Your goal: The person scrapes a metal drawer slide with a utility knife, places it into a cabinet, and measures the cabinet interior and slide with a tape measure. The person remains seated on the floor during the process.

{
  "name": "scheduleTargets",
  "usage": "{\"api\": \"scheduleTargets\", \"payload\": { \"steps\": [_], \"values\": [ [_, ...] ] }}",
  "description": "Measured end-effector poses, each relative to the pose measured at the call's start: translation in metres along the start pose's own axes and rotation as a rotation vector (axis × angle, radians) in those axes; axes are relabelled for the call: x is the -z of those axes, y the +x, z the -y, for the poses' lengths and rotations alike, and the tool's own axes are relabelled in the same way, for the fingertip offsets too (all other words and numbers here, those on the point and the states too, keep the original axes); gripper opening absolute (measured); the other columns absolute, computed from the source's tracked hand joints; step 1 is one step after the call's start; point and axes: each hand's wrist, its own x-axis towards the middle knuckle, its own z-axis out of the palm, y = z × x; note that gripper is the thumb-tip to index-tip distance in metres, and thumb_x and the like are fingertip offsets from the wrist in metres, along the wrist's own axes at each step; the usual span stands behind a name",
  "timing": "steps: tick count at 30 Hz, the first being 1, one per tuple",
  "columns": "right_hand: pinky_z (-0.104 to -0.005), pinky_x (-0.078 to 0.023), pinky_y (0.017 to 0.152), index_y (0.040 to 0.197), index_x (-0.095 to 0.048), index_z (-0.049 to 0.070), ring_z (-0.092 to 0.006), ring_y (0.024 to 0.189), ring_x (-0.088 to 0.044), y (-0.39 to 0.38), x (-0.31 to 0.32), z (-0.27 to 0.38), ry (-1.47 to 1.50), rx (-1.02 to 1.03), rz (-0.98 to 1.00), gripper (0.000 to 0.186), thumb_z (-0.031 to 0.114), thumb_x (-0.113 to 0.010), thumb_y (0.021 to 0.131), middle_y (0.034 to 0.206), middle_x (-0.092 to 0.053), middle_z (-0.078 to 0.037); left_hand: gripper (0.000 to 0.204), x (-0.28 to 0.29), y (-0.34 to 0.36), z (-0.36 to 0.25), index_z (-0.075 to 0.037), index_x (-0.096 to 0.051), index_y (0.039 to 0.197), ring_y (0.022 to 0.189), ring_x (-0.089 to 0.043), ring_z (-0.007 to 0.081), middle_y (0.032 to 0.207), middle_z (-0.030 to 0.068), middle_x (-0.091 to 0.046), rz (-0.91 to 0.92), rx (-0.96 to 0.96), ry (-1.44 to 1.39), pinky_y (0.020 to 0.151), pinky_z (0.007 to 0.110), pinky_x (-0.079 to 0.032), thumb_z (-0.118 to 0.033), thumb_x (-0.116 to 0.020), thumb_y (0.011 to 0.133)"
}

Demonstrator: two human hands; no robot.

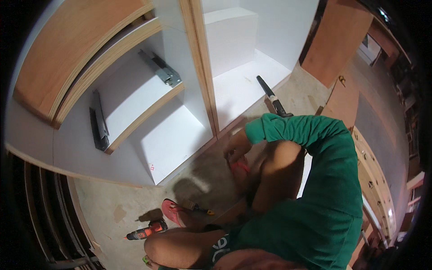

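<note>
My right hand (pixel 236 148) hangs down by my right foot in a red flip-flop (pixel 240 166), with its fingers curled in. Shadow hides anything between those fingers. Beside my left knee, only a small part of my left hand (pixel 153 264) shows at the lower edge, at a small green and yellow thing (pixel 145 259) too cut off to name. An orange and black cordless drill (pixel 146 230) lies on the floor near that knee. By my left red flip-flop (pixel 172 211) lies a small dark tool with a yellow end (pixel 201 208).
In front stands a white-lined cabinet (pixel 195 58) with plywood edges and wooden drawer fronts (pixel 81 49). Metal drawer slides (pixel 164 72) sit in its open bay. A black tube-shaped tool (pixel 272 96) leans at the right compartment. Wooden panels (pixel 337 40) stand farther right, dark slats (pixel 42 207) left.
</note>
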Motion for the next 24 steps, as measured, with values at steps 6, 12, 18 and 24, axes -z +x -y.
{"api": "scheduleTargets", "payload": {
  "steps": [6,12,18,24],
  "values": [
    [-0.0429,-0.053,0.098,0.132,-0.064,0.005,-0.0322,0.113,-0.068,-0.009,0.02,0.033,0.029,0.187,-0.13,0.05,0.043,-0.061,0.1,0.123,-0.07,-0.018,0.089,0.11,-0.001,-0.109,-0.006,-0.03,0.158,0.116,-0.061,0.0316,0.144,0.017,-0.05,0.008,-0.092,-0.764,0.09,0.042,-0.055,-0.05,-0.066,0.09],
    [-0.0415,-0.055,0.089,0.119,-0.068,0.004,-0.0328,0.101,-0.072,-0.019,0.042,0.084,0.124,0.559,-0.372,0.037,0.035,-0.064,0.099,0.11,-0.075,-0.017,0.091,0.241,-0.047,-0.22,-0.003,-0.029,0.158,0.116,-0.061,0.0289,0.141,0.0159,-0.052,0.702,-0.416,-1.449,0.09,0.041,-0.054,-0.053,-0.065,0.091],
    [-0.0411,-0.054,0.087,0.117,-0.066,0.004,-0.0321,0.099,-0.071,-0.031,0.036,0.139,0.371,0.5,-0.597,0.053,0.053,-0.06,0.098,0.102,-0.075,-0.016,0.077,0.208,-0.137,-0.382,-0.002,-0.034,0.152,0.098,-0.063,0.0227,0.108,0.015,-0.062,0.925,-0.712,-0.744,0.085,0.036,-0.053,-0.035,-0.064,0.089],
    [-0.044,-0.056,0.08,0.112,-0.066,0.0,-0.0325,0.089,-0.072,-0.048,0.032,0.11,0.129,0.389,-0.452,0.068,0.066,-0.053,0.099,0.096,-0.074,-0.018,0.077,0.143,-0.175,-0.45,-0.002,-0.031,0.153,0.104,-0.058,0.0188,0.112,0.0125,-0.063,1.349,-0.782,-0.38,0.092,0.03,-0.046,-0.019,-0.071,0.09]
  ]
}}
